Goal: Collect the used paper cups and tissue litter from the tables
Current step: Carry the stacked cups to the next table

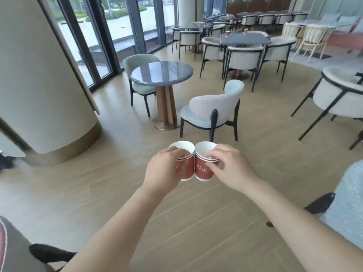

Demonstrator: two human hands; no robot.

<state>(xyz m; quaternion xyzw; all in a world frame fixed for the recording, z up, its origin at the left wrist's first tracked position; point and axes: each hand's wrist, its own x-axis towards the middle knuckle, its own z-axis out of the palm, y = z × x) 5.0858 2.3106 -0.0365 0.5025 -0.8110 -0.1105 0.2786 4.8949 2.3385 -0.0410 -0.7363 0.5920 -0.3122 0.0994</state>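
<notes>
The left grip (167, 165) is clamped round one red, white-rimmed paper cup (188, 170); the right grip (229, 167) pinches the rim of a matching second cup (204, 170), their sides touching.

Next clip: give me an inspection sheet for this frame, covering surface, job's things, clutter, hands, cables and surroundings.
Surface: round table ahead; far table beyond it.
Job's things: left cup and right cup held side by side, touching; far-left cup and far-right cup stand on far table; tissue: nothing seen.
Clutter: nothing seen.
Hands: left hand grips left cup; right hand pinches right cup's rim.
Cables: nothing seen.
Surroundings: chair, column, windows, floor.
</notes>
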